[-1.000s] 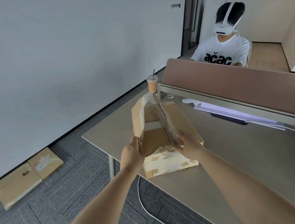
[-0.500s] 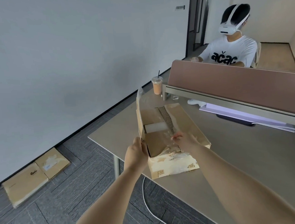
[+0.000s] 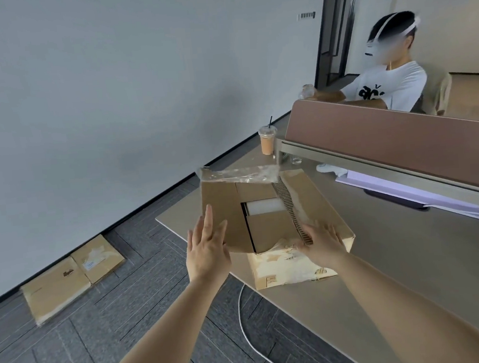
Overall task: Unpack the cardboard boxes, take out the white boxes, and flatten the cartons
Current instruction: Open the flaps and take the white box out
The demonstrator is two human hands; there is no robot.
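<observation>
With the carton (image 3: 321,203) opened on the tabletop (image 3: 413,267), left hand (image 3: 207,253) and right hand (image 3: 322,243) lie flat-fingered on its flaps, holding nothing; lifting out the white box (image 3: 262,207) appears next.

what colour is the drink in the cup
Pale orange; the cup shows best in the head view.

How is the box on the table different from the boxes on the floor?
The table carton keeps its box shape, with flaps open; the floor cartons lie flattened. The table carton shows a white box inside; the floor cartons show nothing inside. Both are brown cardboard.
</observation>
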